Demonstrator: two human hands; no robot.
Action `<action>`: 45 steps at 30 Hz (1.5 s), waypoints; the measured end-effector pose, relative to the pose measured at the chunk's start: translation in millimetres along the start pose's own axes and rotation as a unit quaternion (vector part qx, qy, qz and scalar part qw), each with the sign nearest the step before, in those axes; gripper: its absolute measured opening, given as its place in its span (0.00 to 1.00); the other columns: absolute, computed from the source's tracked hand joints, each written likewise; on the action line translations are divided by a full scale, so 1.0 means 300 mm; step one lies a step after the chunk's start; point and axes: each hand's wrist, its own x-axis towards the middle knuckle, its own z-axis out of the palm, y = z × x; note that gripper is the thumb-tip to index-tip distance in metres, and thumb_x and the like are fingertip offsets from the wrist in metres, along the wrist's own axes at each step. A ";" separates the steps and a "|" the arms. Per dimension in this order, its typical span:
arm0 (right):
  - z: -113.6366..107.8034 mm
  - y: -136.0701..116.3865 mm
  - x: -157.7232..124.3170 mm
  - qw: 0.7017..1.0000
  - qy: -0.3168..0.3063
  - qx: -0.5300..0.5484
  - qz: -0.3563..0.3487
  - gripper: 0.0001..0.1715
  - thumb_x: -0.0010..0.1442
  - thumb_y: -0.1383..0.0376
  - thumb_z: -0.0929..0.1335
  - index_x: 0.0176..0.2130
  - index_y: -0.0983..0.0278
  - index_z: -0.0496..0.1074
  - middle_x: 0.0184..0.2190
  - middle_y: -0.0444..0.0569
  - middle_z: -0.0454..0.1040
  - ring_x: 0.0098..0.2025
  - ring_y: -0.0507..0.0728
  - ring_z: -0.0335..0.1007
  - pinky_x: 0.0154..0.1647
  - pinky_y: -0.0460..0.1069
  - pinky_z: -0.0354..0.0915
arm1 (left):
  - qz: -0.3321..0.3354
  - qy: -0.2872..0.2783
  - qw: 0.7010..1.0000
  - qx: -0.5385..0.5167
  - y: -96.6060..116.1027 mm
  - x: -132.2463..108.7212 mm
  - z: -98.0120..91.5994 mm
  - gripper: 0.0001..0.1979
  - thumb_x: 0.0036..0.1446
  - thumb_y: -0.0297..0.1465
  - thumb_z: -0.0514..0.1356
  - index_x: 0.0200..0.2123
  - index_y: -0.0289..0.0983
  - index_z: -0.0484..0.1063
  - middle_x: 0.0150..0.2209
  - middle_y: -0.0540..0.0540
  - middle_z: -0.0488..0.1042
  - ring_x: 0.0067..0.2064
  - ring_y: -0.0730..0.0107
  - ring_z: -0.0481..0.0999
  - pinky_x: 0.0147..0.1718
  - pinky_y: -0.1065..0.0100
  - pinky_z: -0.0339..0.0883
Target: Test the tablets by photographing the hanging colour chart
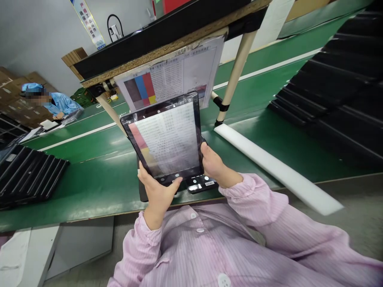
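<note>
While trays [26, 175] lay on the belt [89, 187] at left, your left hand [157, 195] gripped the tablet [166, 137] by its lower edge. It was tilted above the belt, below the chart [170, 75]. Your right hand [213, 164] clasped its right edge.

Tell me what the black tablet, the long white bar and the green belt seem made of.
Black flat tablet: glossy glass front, by its glare; frame unclear. Long white bar: likely foam, matte, soft-edged. Green flat belt: probably rubber or PVC, smooth, dull sheen.
</note>
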 end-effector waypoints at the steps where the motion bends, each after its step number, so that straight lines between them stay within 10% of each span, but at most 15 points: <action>1: 0.000 0.000 0.001 1.000 -0.002 0.001 0.001 0.47 0.49 0.26 0.65 0.47 0.60 0.77 0.42 0.50 0.82 0.56 0.66 0.75 0.55 0.60 0.75 | -0.003 0.000 1.000 -0.006 -0.004 -0.002 0.001 0.67 0.42 0.54 0.72 0.71 0.32 0.37 0.64 0.25 0.53 0.68 0.33 0.54 0.64 0.36 0.53; 7: -0.004 0.000 -0.012 0.998 -0.017 -0.048 -0.033 0.48 0.56 0.28 0.61 0.51 0.61 0.77 0.47 0.52 0.81 0.61 0.65 0.71 0.61 0.60 0.70 | -0.070 0.005 0.969 -0.237 -0.071 0.011 -0.009 0.46 0.54 0.57 0.63 0.66 0.35 0.56 0.62 0.30 0.63 0.65 0.44 0.64 0.65 0.45 0.56; 10: 0.009 -0.039 -0.042 0.993 -0.060 -0.077 -0.063 0.47 0.61 0.31 0.58 0.59 0.61 0.73 0.57 0.52 0.75 0.66 0.63 0.64 0.67 0.59 0.64 | -0.115 0.011 0.917 -0.382 -0.088 0.047 -0.030 0.31 0.66 0.54 0.50 0.64 0.43 0.62 0.61 0.38 0.69 0.61 0.57 0.71 0.60 0.55 0.65; 15: 0.037 -0.182 -0.075 0.950 -0.115 -0.217 -0.192 0.42 0.71 0.41 0.55 0.74 0.59 0.49 0.74 0.43 0.47 0.76 0.60 0.42 0.76 0.55 0.43 | -0.257 -0.024 0.787 -0.560 -0.048 0.079 -0.062 0.28 0.62 0.44 0.62 0.64 0.57 0.65 0.66 0.52 0.68 0.64 0.63 0.69 0.59 0.62 0.67; 21: 0.021 -0.281 -0.035 0.892 -0.134 -0.367 -0.227 0.45 0.72 0.42 0.51 0.76 0.60 0.33 0.71 0.50 0.56 0.58 0.61 0.72 0.62 0.56 0.67 | -0.277 -0.044 0.755 -0.592 -0.031 0.049 -0.055 0.25 0.61 0.43 0.64 0.62 0.57 0.69 0.62 0.52 0.73 0.61 0.65 0.73 0.60 0.62 0.67; 27: 0.000 -0.223 -0.021 0.887 -0.120 -0.411 -0.172 0.49 0.70 0.41 0.53 0.75 0.64 0.32 0.55 0.54 0.76 0.40 0.59 0.78 0.49 0.56 0.73 | -0.342 -0.047 0.751 -0.563 -0.020 0.032 -0.078 0.26 0.59 0.43 0.67 0.61 0.55 0.71 0.63 0.50 0.73 0.61 0.62 0.74 0.57 0.62 0.71; 33: -0.124 -0.102 -0.017 0.939 -0.070 -0.336 -0.035 0.48 0.71 0.41 0.51 0.75 0.60 0.25 0.61 0.55 0.71 0.58 0.62 0.74 0.59 0.62 0.70 | -0.421 -0.088 0.757 -0.492 -0.100 0.086 -0.145 0.26 0.59 0.38 0.67 0.60 0.47 0.72 0.61 0.45 0.74 0.60 0.59 0.75 0.56 0.62 0.72; 40: -0.363 -0.006 -0.067 0.840 0.120 -0.512 0.133 0.46 0.66 0.42 0.59 0.68 0.71 0.63 0.67 0.59 0.62 0.71 0.69 0.55 0.74 0.63 0.50 | -0.430 -0.114 0.837 -0.320 -0.345 0.173 -0.099 0.26 0.61 0.38 0.62 0.61 0.36 0.70 0.53 0.35 0.79 0.50 0.52 0.81 0.52 0.50 0.74; 45: -0.391 0.023 -0.113 0.846 0.095 -0.502 0.154 0.40 0.64 0.43 0.60 0.65 0.62 0.69 0.65 0.52 0.65 0.68 0.69 0.60 0.72 0.65 0.55 | -0.316 -0.101 0.911 -0.244 -0.266 0.132 -0.072 0.29 0.61 0.38 0.62 0.64 0.39 0.66 0.67 0.36 0.65 0.69 0.52 0.61 0.68 0.48 0.51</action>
